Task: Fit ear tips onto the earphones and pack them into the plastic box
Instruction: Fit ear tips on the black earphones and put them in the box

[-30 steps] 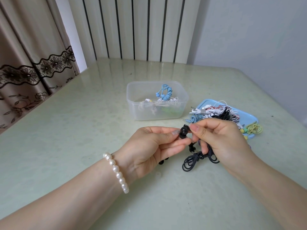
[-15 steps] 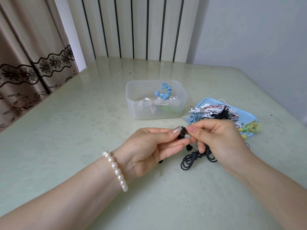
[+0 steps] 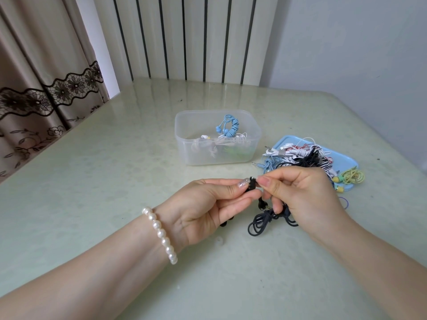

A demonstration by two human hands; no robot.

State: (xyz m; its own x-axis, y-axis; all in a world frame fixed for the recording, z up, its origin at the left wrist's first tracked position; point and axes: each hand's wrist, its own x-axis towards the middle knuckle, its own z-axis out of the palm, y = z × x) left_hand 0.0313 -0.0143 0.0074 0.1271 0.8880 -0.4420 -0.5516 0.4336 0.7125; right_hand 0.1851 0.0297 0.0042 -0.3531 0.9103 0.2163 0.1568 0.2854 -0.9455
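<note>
Black earbud point(image 3: 252, 185) pinched between left hand point(image 3: 208, 206) and right hand point(image 3: 305, 199) fingers, just in front of plastic box point(image 3: 217, 155), above counter point(image 3: 92, 181). Likely tiny, light, ear tip soft and squashy; best gripped at hard bud housing, not cable. Black coiled cable point(image 3: 263, 221) dangling under right hand, limp, tangle-prone. Glossy black, small round shape; tip seating too small to tell. Box translucent, holding blue earphones point(image 3: 227, 128). More earphones heaped on blue tray point(image 3: 346, 159) right of box.
</note>
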